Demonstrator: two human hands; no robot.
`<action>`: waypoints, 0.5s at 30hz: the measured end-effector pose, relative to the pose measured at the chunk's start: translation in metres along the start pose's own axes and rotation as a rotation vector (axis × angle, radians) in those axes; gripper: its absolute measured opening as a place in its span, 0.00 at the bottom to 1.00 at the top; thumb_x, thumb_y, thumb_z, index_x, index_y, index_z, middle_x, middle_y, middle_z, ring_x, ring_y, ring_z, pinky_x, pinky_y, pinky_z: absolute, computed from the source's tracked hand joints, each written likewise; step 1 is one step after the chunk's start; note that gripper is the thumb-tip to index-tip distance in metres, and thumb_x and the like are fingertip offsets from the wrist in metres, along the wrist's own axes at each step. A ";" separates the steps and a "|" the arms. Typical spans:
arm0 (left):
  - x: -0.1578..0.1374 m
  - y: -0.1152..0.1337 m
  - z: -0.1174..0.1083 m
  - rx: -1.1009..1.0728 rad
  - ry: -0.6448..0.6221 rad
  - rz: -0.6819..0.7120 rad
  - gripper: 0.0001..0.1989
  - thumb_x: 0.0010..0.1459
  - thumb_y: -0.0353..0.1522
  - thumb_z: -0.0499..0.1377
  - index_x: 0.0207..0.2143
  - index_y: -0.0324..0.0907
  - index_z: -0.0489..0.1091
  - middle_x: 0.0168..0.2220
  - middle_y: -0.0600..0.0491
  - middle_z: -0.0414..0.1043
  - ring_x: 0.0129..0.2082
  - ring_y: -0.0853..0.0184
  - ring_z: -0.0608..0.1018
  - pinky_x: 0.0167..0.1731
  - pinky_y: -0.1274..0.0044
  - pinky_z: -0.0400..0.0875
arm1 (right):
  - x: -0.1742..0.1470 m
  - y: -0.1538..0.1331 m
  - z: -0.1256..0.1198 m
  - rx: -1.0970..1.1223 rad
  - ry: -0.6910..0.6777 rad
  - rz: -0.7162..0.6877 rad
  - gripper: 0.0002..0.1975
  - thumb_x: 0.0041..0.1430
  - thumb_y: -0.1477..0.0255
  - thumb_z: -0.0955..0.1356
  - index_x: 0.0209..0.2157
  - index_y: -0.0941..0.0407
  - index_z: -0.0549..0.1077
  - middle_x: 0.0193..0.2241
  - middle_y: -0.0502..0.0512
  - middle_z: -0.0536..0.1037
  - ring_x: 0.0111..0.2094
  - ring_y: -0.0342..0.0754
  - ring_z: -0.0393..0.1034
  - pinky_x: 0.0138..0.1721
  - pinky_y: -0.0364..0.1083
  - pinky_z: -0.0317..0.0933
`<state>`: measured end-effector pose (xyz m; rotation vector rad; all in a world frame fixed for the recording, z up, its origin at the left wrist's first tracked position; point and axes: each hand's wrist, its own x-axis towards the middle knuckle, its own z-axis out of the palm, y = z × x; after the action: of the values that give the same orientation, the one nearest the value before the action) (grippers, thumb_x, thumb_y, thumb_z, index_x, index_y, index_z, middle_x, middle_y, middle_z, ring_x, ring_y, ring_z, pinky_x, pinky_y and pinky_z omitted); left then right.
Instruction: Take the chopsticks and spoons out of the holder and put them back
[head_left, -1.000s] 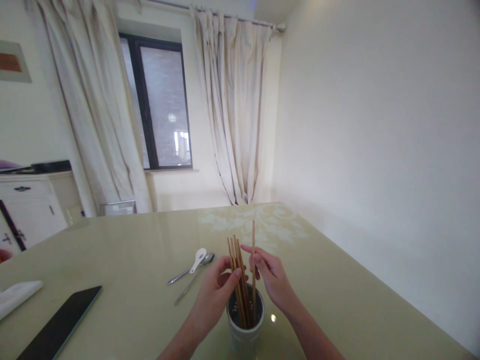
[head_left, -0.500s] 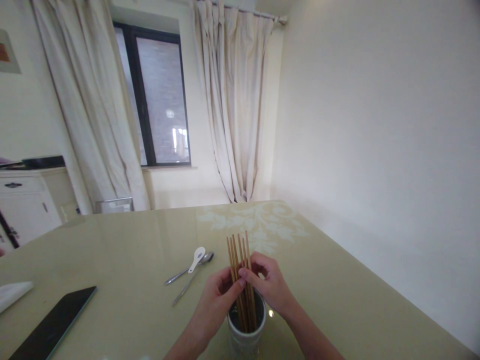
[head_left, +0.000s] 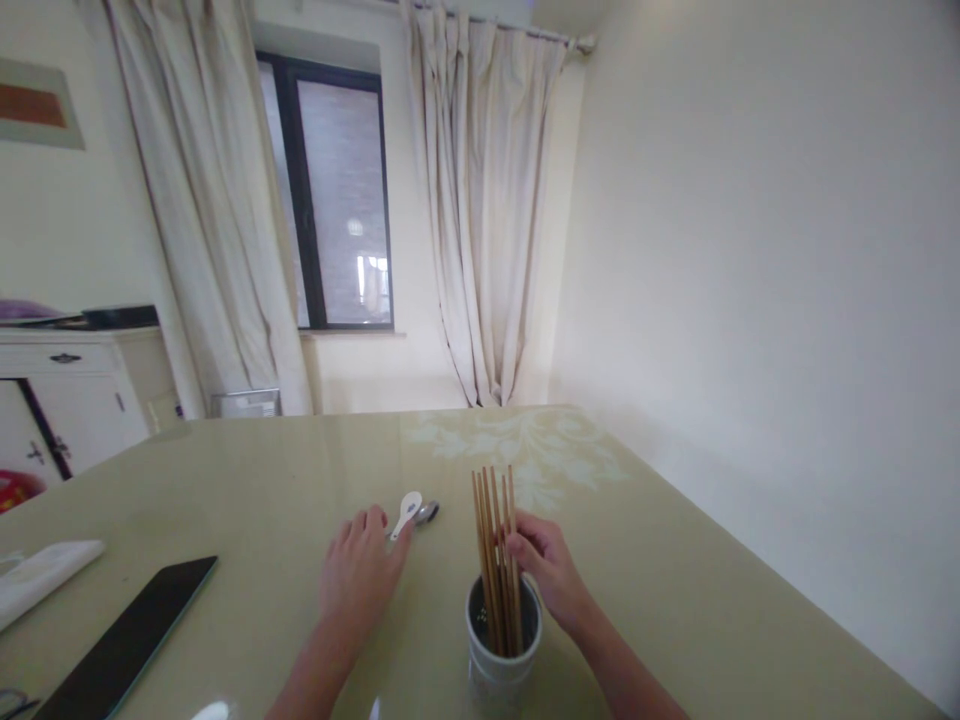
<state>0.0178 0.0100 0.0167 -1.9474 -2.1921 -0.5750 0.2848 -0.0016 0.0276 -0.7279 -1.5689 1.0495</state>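
Several wooden chopsticks (head_left: 489, 540) stand upright in a pale round holder (head_left: 504, 680). My right hand (head_left: 551, 570) is closed at the right side of the bunch, thumb and fingers around the chopsticks above the rim. To the left, my left hand (head_left: 361, 565) reaches over the table with its fingers apart and nothing visible in it. Its thumb is close to a small white spoon (head_left: 409, 506), which lies across a metal spoon (head_left: 428, 513). That hand hides the handles of the metal cutlery.
A dark flat tablet-like object (head_left: 131, 630) lies on the glossy table (head_left: 247, 480) at left, with a white item (head_left: 52, 575) beyond it. A wall (head_left: 750, 300) runs along the table's right side. A white cabinet (head_left: 75, 390) stands at far left.
My left hand has left the chopsticks and moved left to the spoons. My right hand stays at the chopsticks. The view has turned slightly left.
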 end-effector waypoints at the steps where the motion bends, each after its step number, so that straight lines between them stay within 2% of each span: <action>1: 0.000 0.001 0.001 0.049 -0.043 -0.012 0.20 0.72 0.47 0.50 0.43 0.41 0.73 0.43 0.42 0.79 0.48 0.51 0.80 0.47 0.66 0.71 | 0.000 0.000 0.000 0.008 0.002 -0.010 0.32 0.64 0.40 0.67 0.31 0.58 0.79 0.24 0.50 0.68 0.25 0.44 0.58 0.26 0.44 0.52; 4: 0.000 0.003 0.004 0.093 -0.126 -0.023 0.23 0.72 0.49 0.49 0.43 0.41 0.73 0.44 0.42 0.79 0.49 0.50 0.80 0.47 0.65 0.70 | -0.001 0.003 -0.001 0.020 0.030 -0.016 0.37 0.68 0.39 0.61 0.31 0.58 0.80 0.24 0.51 0.68 0.24 0.44 0.56 0.26 0.44 0.50; 6: 0.002 0.002 0.007 0.078 -0.128 -0.028 0.23 0.72 0.49 0.49 0.45 0.40 0.73 0.46 0.41 0.78 0.51 0.50 0.79 0.48 0.65 0.69 | -0.001 0.006 -0.002 0.018 0.055 -0.005 0.38 0.68 0.39 0.60 0.31 0.58 0.80 0.24 0.52 0.69 0.24 0.44 0.56 0.26 0.44 0.50; 10: 0.004 -0.007 0.015 0.000 -0.144 -0.049 0.23 0.71 0.48 0.51 0.51 0.40 0.72 0.52 0.41 0.77 0.56 0.50 0.76 0.51 0.65 0.67 | -0.001 0.013 -0.003 0.011 0.110 0.027 0.37 0.68 0.39 0.61 0.30 0.58 0.80 0.23 0.51 0.69 0.24 0.44 0.58 0.26 0.44 0.51; 15: 0.005 -0.016 0.022 -0.051 -0.220 -0.065 0.19 0.73 0.42 0.49 0.50 0.43 0.75 0.53 0.43 0.77 0.56 0.50 0.75 0.51 0.64 0.67 | 0.000 0.020 -0.002 0.003 0.140 0.051 0.37 0.67 0.39 0.62 0.29 0.58 0.80 0.23 0.52 0.70 0.24 0.44 0.61 0.26 0.43 0.54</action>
<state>0.0046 0.0219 -0.0048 -2.0608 -2.4004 -0.4490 0.2848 0.0079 0.0094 -0.8256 -1.4354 1.0153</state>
